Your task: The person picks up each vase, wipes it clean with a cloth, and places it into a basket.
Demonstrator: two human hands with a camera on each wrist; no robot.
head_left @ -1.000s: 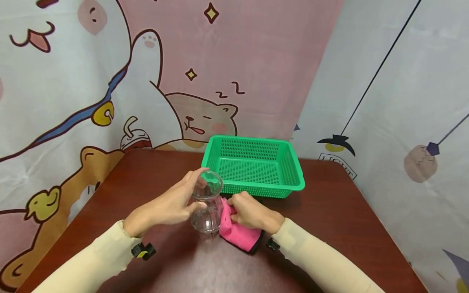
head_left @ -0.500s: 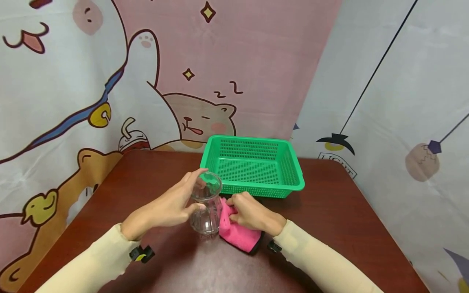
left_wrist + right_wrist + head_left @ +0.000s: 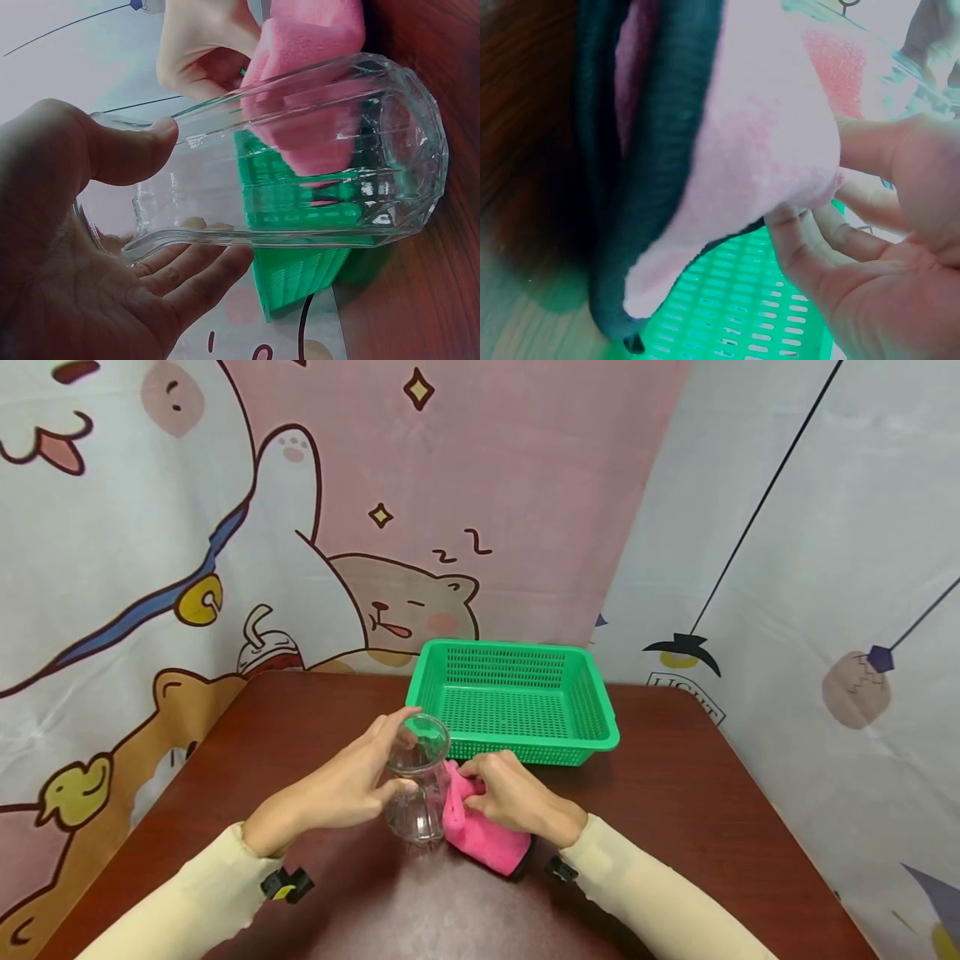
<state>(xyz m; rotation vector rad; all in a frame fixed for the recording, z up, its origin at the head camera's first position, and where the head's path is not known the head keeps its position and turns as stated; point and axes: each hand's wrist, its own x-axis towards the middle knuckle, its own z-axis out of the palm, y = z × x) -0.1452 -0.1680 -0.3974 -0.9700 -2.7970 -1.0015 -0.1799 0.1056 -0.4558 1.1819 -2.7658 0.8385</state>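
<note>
A clear glass vase with a flared rim and faceted sides stands upright, its base low against the table. My left hand grips it round the neck, thumb on the near side and fingers behind, as the left wrist view shows through the glass. On the vase's right side lies a pink cloth with a dark edging. My right hand pinches the bunched cloth between thumb and fingers. The rest of the cloth hangs down toward the table, dark border lowest.
Just behind the hands, a green perforated plastic basket sits on the dark red-brown table. Beyond the table's back edge hangs a cartoon-printed cloth backdrop, which continues along both sides.
Both hands keep their holds on the vase and the cloth. The whole scene shifts slightly left as the head view turns; the hands, vase and cloth barely move against the basket.
</note>
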